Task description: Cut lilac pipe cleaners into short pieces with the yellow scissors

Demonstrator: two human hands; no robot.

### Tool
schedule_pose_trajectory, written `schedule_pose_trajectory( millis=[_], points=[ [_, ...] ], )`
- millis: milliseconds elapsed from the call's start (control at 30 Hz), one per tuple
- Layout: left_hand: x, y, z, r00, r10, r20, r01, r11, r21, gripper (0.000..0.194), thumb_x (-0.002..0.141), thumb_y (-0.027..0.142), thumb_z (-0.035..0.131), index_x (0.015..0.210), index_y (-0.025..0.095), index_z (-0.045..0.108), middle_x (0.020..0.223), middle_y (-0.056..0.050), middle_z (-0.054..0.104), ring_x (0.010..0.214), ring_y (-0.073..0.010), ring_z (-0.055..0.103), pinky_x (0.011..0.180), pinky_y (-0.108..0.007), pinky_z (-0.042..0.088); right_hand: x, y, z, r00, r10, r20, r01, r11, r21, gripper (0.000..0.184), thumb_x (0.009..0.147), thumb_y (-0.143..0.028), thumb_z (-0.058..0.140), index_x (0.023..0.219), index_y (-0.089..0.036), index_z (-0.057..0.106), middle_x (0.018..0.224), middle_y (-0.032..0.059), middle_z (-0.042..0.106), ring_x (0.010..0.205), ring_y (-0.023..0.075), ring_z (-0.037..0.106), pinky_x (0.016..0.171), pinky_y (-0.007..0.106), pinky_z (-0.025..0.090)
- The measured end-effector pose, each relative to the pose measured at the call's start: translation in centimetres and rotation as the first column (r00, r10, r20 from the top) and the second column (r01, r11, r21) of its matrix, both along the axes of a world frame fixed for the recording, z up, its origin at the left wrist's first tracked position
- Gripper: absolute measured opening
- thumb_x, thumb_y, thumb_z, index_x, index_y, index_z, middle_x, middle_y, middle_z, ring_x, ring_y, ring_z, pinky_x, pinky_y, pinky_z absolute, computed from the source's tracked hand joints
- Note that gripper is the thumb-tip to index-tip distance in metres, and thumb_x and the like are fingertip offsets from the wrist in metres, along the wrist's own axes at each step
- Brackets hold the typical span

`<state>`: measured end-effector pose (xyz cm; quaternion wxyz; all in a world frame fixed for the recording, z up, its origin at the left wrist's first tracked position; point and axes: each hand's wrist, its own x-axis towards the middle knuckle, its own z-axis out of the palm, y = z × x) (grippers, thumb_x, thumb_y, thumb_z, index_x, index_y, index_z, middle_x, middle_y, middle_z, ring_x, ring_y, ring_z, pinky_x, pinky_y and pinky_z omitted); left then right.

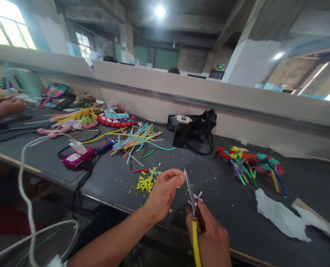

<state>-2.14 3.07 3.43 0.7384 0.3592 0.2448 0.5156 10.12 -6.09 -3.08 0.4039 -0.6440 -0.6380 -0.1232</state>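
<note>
Right hand [209, 237] grips yellow-handled scissors [192, 207], left hand [163, 194] pinching something tiny beside the blades.

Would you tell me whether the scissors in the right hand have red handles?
No, the scissors held in the right hand show a yellow handle, with the left hand beside the blades.

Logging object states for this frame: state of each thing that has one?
scissors: gripped in right hand, blades nearly shut, pointing up
left hand: fingertips pinched beside the blades; what they pinch is too small to tell
yellow cut bits: loose pile on table
pipe cleaners: uncut, scattered
pipe-cleaner flowers: finished, lying flat
black bag: slumped against the partition
</note>
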Motion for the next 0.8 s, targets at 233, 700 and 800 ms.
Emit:
schedule_pose_trajectory(
  millis=[233, 700, 800],
  points=[
    [0.0, 0.0, 0.2, 1.0, -0.009, -0.017, 0.009, 1.0, 0.005, 0.008, 0.066, 0.02, 0.073, 0.068, 0.014, 0.068, 0.067, 0.0, 0.06, 0.065, -0.01, 0.048, 0.069, -0.024, 0.036, 0.5, 0.0, -0.2, 0.998, 0.049, -0.043, -0.052, 0.995, -0.082, 0.029, 0.09, -0.034, 0.049, 0.104, -0.016, 0.067, 0.079, 0.0039, 0.074, 0.056, 0.0131, 0.069, 0.051, 0.018, 0.049],
    [0.4, -0.9, -0.4, 0.683, 0.402, -0.61, 0.245, 0.661, 0.709, 0.007, 0.071, 0.013, 0.06, 0.066, 0.018, 0.06, 0.067, 0.0, 0.061, 0.07, -0.0153, 0.054, 0.076, -0.032, 0.035, 1.2, 0.0, 3.7, 0.828, -0.152, -0.54, 0.077, 0.984, -0.158, 0.047, 0.078, -0.056, 0.062, 0.109, -0.02, 0.067, 0.074, 0.0011, 0.071, 0.059, 0.0163, 0.066, 0.053, 0.022, 0.05],
    [0.7, -1.4, -0.9, 0.611, 0.555, -0.565, 0.339, 0.462, 0.82, 0.006, 0.071, 0.012, 0.059, 0.071, 0.018, 0.059, 0.071, -0.003, 0.064, 0.074, -0.0171, 0.055, 0.083, -0.037, 0.032, 2.2, 0.2, 3.6, 0.845, -0.156, -0.512, 0.078, 0.982, -0.17, 0.05, 0.074, -0.055, 0.066, 0.109, -0.019, 0.066, 0.074, 0.0019, 0.072, 0.056, 0.0168, 0.065, 0.05, 0.022, 0.049]
  ],
)
